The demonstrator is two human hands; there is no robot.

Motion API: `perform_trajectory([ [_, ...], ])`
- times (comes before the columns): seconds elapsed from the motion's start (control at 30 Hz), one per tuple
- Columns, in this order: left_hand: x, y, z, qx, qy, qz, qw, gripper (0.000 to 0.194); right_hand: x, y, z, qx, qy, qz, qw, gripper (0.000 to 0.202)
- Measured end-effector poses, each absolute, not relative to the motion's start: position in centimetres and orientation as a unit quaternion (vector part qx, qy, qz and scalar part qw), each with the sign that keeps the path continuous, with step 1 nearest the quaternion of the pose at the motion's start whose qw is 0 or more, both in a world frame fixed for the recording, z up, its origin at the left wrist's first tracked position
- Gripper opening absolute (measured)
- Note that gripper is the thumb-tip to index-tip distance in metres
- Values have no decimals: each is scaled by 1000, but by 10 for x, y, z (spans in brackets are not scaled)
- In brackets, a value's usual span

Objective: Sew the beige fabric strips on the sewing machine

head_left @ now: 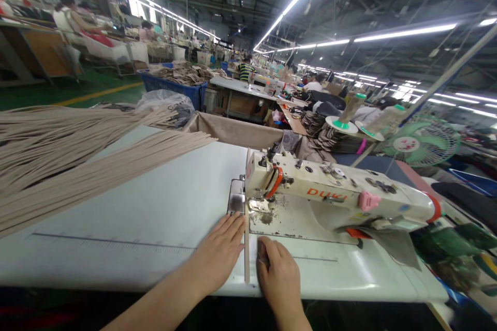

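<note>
A narrow beige strip [247,253] runs from the table's front edge up under the head of a white sewing machine [330,191]. My left hand [223,248] lies flat on the left side of the strip, fingers stretched toward the metal plate [236,202] by the needle area. Just right of the strip, my right hand [278,269] rests on the table with its fingers curled. Whatever may be between its fingers is too hidden to make out. The needle itself cannot be made out.
Long beige strips [77,176] are piled on the table's left side. Behind the table stands a blue bin [174,88] of cut pieces. Thread cones [351,111] and a green fan [421,139] are at the right. People sit at distant stations.
</note>
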State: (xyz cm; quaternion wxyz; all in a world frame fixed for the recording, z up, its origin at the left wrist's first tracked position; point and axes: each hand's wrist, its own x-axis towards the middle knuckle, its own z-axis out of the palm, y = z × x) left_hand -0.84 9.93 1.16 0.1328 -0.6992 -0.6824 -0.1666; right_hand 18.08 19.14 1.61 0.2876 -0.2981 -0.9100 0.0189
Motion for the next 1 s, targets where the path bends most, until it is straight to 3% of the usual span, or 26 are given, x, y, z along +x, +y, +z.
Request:
perform_trajectory([
  [1.0, -24, 121, 14, -704, -683, -179, 83, 51, 179, 189, 22, -302, -911, 15, 281, 25],
])
